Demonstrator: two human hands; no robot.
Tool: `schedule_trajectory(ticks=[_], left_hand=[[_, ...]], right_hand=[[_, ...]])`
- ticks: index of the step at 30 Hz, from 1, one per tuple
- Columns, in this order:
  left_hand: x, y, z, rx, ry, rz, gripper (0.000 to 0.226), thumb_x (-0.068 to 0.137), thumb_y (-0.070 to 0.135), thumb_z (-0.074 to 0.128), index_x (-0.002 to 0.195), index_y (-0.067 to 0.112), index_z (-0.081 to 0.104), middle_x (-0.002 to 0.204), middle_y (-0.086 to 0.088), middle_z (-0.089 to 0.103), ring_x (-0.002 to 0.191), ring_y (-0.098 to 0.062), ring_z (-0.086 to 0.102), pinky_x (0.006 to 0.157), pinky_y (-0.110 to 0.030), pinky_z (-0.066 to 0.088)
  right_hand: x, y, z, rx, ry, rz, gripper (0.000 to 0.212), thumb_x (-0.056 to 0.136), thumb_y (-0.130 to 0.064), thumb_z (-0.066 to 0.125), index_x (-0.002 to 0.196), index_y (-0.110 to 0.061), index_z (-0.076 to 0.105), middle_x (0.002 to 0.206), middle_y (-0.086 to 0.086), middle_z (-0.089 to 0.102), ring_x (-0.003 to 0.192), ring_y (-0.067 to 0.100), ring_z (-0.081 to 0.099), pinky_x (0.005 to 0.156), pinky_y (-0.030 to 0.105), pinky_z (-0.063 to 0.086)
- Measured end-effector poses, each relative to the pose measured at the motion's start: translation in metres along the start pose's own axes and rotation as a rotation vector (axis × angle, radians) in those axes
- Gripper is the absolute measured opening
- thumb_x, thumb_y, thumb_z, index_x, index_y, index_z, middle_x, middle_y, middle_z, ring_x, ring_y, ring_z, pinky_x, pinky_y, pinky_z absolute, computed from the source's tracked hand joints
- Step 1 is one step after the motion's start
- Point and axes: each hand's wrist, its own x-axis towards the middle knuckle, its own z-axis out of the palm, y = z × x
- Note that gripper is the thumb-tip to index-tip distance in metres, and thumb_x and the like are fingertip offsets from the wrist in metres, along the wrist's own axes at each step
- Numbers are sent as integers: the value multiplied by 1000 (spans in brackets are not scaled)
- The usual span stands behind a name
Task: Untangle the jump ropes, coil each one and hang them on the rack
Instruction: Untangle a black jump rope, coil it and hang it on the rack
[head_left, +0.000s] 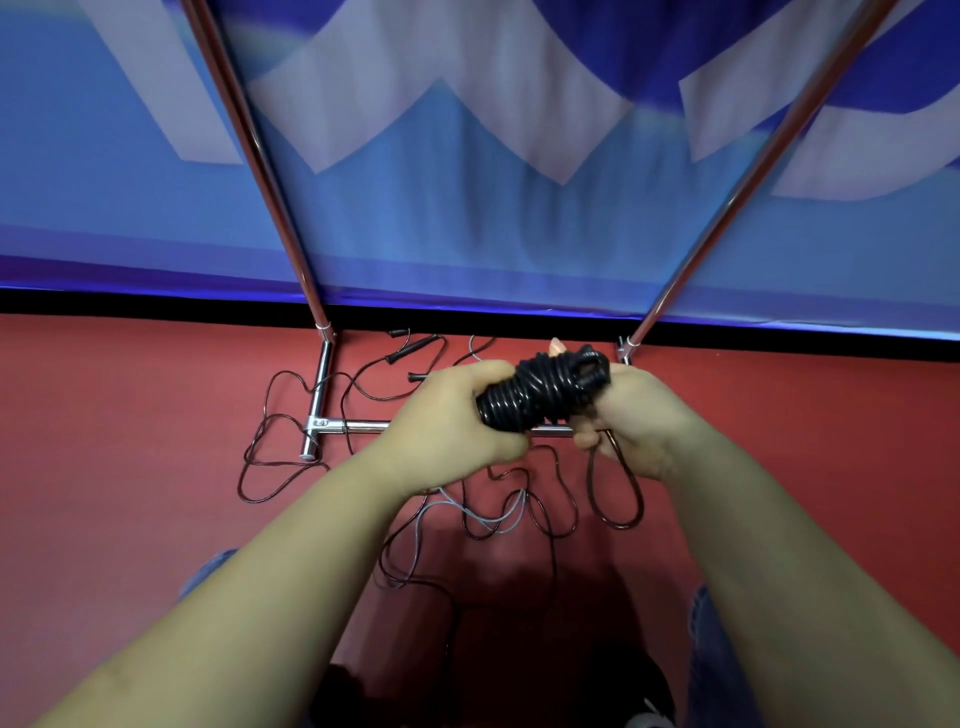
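A black jump rope wound into a tight coil (540, 389) sits between both hands at chest height. My left hand (457, 421) grips the coil's left end. My right hand (639, 421) holds the right end, and a loose loop of the same rope (615, 493) hangs down from its fingers. Below, on the red floor, more jump ropes lie tangled: thin black cords (280, 457) and a grey cord (488, 512), with black handles (410, 351) near the wall. The chrome rack (319, 400) stands over them, its two uprights (249, 140) rising out of view.
A blue and white banner (467, 156) hangs behind the rack, with a black strip along its foot. The rack's low crossbar (363, 427) runs just under my hands. My jeans (208, 571) and a dark shoe (644, 691) show at the bottom.
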Motion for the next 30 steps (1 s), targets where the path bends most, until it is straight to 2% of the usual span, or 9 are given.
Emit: schedule_trajectory(ticks=[3, 7, 10, 15, 18, 20, 21, 25, 30], left_hand=[[7, -2, -2, -132, 139, -97, 24, 63, 1, 74, 79, 17, 64, 56, 8, 51, 52, -13, 44, 56, -29, 39], [15, -7, -6, -169, 251, -229, 24, 67, 0, 71, 80, 18, 64, 47, 13, 49, 45, -12, 45, 51, -24, 39], [17, -10, -7, -174, 281, -296, 22, 66, 3, 72, 84, 13, 63, 50, 8, 48, 40, -12, 44, 47, -23, 38], [19, -15, -4, -103, 300, -329, 20, 63, 9, 73, 74, 21, 62, 52, 6, 52, 49, -19, 49, 56, -32, 44], [19, -19, -3, -79, 300, -351, 20, 63, 9, 73, 73, 22, 61, 55, 4, 54, 54, -21, 53, 60, -35, 48], [19, -21, -5, -44, 315, -360, 19, 64, 11, 72, 73, 22, 60, 59, 2, 56, 58, -23, 57, 63, -38, 52], [20, -22, -6, -16, 329, -367, 19, 64, 12, 72, 73, 22, 59, 62, 2, 58, 61, -25, 59, 65, -39, 53], [19, -24, -6, 165, 275, -408, 21, 66, 17, 72, 81, 25, 59, 68, 0, 62, 72, -29, 66, 70, -38, 57], [15, -20, 5, 396, 67, -475, 23, 70, 19, 71, 84, 28, 54, 78, -1, 63, 75, -25, 64, 70, -31, 54]], right_hand=[[2, 0, 12, 2, -19, -48, 31, 100, -18, 39, 70, -15, 48, 44, -7, 35, 33, 4, 26, 38, 17, 30], [2, 6, 20, -224, -70, -130, 29, 102, -22, 36, 87, -17, 61, 51, -3, 36, 34, 5, 35, 47, 24, 39], [1, 8, 21, -340, -89, -161, 29, 101, -19, 38, 83, -20, 61, 53, -1, 36, 33, 6, 41, 58, 35, 42], [1, 10, 18, -492, -86, -135, 29, 96, -32, 48, 73, -16, 57, 50, 1, 45, 37, 15, 46, 67, 55, 51], [-1, 8, 16, -574, -69, -115, 35, 94, -36, 50, 75, -7, 55, 49, 5, 49, 42, 22, 46, 58, 42, 48], [-4, 6, 15, -641, -75, -136, 33, 95, -33, 51, 73, -8, 53, 51, 3, 50, 37, 14, 47, 52, 27, 44], [-5, 4, 15, -678, -81, -148, 32, 94, -32, 52, 71, -10, 52, 53, 1, 51, 38, 12, 47, 52, 25, 43], [-11, 1, 17, -936, -92, -229, 28, 93, -35, 53, 79, -12, 62, 61, 1, 50, 59, 18, 46, 58, 28, 39], [-20, -3, 29, -1231, -173, -254, 31, 91, -40, 54, 68, -20, 51, 65, -5, 45, 69, 19, 45, 56, 27, 32]])
